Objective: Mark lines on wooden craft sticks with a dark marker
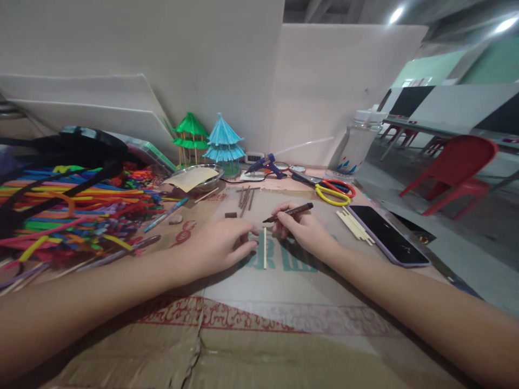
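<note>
My right hand (302, 229) is closed around a brown marker (290, 212) whose tip points left, just above the top end of a pale wooden stick (265, 248). That stick lies upright on the cardboard sheet (259, 302). My left hand (219, 246) rests palm down on the cardboard just left of the stick, fingers loosely curled, fingertips close to the stick. Whether they touch it I cannot tell.
Several brown-stained sticks (245, 197) and a short brown piece (231, 215) lie further back. More pale sticks (356, 224) sit beside a phone (387, 235). Yellow-and-red scissors (334, 192), a blue glue gun (265, 165), green and blue paper pagodas (223, 143), a metal dish (194, 178) and coloured pipe cleaners (68, 205) surround them.
</note>
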A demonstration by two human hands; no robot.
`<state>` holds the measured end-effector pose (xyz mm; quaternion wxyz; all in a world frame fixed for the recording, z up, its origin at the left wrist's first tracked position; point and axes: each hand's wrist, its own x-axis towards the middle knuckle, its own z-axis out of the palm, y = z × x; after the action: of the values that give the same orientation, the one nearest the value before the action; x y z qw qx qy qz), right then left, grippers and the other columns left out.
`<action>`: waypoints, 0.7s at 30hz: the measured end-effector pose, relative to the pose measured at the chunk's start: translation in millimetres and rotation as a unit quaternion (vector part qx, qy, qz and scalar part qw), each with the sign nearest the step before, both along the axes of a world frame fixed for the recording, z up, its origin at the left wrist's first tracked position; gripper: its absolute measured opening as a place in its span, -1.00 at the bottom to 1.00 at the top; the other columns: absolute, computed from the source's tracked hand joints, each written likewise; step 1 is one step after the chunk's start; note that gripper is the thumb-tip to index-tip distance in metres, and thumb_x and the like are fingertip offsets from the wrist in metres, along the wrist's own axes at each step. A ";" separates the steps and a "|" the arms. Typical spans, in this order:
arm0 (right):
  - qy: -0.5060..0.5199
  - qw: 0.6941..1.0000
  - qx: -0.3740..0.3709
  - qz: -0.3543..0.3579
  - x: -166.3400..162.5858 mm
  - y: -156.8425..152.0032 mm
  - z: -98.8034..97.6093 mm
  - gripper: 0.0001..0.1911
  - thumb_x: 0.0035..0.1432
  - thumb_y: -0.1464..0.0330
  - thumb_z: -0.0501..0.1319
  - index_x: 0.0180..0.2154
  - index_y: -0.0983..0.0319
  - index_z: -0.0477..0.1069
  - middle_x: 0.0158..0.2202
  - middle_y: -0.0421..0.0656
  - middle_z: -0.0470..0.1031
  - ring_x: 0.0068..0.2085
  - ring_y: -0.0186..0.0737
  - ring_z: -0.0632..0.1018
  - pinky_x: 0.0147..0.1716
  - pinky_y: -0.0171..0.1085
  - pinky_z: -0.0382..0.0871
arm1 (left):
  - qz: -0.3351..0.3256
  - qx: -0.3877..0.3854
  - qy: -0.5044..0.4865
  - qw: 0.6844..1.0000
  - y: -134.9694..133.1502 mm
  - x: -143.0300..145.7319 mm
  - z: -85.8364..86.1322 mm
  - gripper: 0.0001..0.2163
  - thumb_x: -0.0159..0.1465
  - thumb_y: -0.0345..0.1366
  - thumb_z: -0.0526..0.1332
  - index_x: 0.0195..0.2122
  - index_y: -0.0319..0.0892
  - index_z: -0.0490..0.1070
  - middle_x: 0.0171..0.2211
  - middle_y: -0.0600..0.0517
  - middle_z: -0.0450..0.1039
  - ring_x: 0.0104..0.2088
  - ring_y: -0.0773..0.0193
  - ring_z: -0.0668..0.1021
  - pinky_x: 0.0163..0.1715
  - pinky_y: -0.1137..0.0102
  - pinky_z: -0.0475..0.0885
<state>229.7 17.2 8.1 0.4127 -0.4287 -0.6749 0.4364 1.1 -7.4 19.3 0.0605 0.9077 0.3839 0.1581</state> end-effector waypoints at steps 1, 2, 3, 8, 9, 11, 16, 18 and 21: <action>-0.001 1.000 -0.004 0.002 0.2 -0.2 -0.1 -0.83 0.27 0.27 0.13 -0.22 0.24 0.37 -0.46 -0.19 0.51 -0.54 -0.33 0.45 -0.48 -0.29 0.37 | -0.030 0.016 0.000 0.999 -2.8 -1.6 -2.8 -0.76 0.38 -0.19 0.10 -0.04 -0.11 0.47 -0.18 -0.03 0.53 -0.18 0.16 0.54 -0.19 0.31 0.40; 0.002 1.000 -0.010 0.005 0.3 -0.8 -0.2 -0.83 0.27 0.27 0.13 -0.21 0.24 0.38 -0.44 -0.17 0.53 -0.51 -0.32 0.48 -0.45 -0.28 0.40 | -0.054 0.028 -0.001 0.998 -4.9 -2.5 -5.9 -0.75 0.39 -0.20 0.09 0.01 -0.11 0.45 -0.13 -0.05 0.52 -0.12 0.14 0.53 -0.13 0.29 0.40; 0.010 1.000 -0.017 0.007 0.2 -1.7 -0.3 -0.83 0.28 0.27 0.14 -0.19 0.23 0.39 -0.41 -0.15 0.55 -0.47 -0.30 0.52 -0.41 -0.26 0.44 | -0.073 0.038 -0.002 0.997 -6.2 -2.8 -8.9 -0.73 0.41 -0.20 0.08 0.04 -0.10 0.44 -0.09 -0.06 0.50 -0.07 0.13 0.52 -0.08 0.27 0.40; 0.057 0.996 -0.064 0.040 -0.9 -7.3 -1.4 -0.80 0.28 0.21 0.20 -0.16 0.19 0.42 -0.31 -0.12 0.59 -0.29 -0.24 0.62 -0.22 -0.19 0.54 | -0.104 0.048 -0.012 0.993 -3.6 -1.6 -18.1 -0.73 0.42 -0.23 0.07 0.03 -0.13 0.47 -0.05 -0.09 0.48 -0.03 0.10 0.50 0.00 0.19 0.40; 0.059 0.995 -0.068 0.046 -0.7 -7.6 -1.9 -0.79 0.27 0.20 0.21 -0.16 0.19 0.42 -0.31 -0.12 0.59 -0.27 -0.24 0.63 -0.20 -0.19 0.55 | -0.104 0.053 -0.013 0.993 -2.6 -1.7 -18.8 -0.73 0.41 -0.23 0.07 0.02 -0.14 0.49 -0.05 -0.09 0.48 -0.03 0.09 0.50 0.00 0.18 0.40; 0.064 0.994 -0.071 0.053 0.4 -6.9 -3.3 -0.75 0.26 0.16 0.23 -0.15 0.19 0.42 -0.31 -0.12 0.60 -0.27 -0.24 0.63 -0.20 -0.19 0.56 | -0.105 0.067 -0.017 0.992 -1.4 -2.3 -20.0 -0.72 0.41 -0.23 0.08 0.02 -0.14 0.50 -0.09 -0.10 0.48 -0.08 0.09 0.51 -0.04 0.19 0.40; 0.086 0.988 -0.086 0.090 3.7 -5.0 -5.1 -0.68 0.25 0.11 0.25 -0.11 0.20 0.41 -0.25 -0.09 0.62 -0.22 -0.21 0.65 -0.15 -0.17 0.55 | -0.143 0.094 -0.005 0.985 -1.5 -3.6 -21.6 -0.69 0.41 -0.25 0.06 0.08 -0.11 0.49 -0.20 -0.09 0.45 -0.21 0.15 0.50 -0.19 0.26 0.40; 0.085 0.987 -0.094 0.100 3.8 -5.5 -3.9 -0.68 0.25 0.11 0.25 -0.10 0.20 0.41 -0.23 -0.09 0.62 -0.20 -0.21 0.65 -0.14 -0.17 0.55 | -0.149 0.093 0.002 0.984 -1.4 -3.6 -21.6 -0.69 0.41 -0.26 0.06 0.07 -0.09 0.51 -0.23 -0.09 0.46 -0.24 0.16 0.51 -0.21 0.27 0.39; 0.076 0.991 -0.086 0.064 3.0 -5.7 -1.0 -0.69 0.25 0.12 0.24 -0.15 0.22 0.42 -0.30 -0.11 0.60 -0.27 -0.24 0.64 -0.22 -0.21 0.55 | -0.145 0.086 0.003 0.986 -0.8 -3.8 -21.7 -0.69 0.41 -0.27 0.06 0.07 -0.08 0.51 -0.25 -0.07 0.48 -0.24 0.15 0.52 -0.22 0.27 0.39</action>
<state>232.7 11.6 7.2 0.3955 -0.3838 -0.6275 0.5500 -2.6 -8.2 -2.4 0.0031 0.9560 0.2334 0.1775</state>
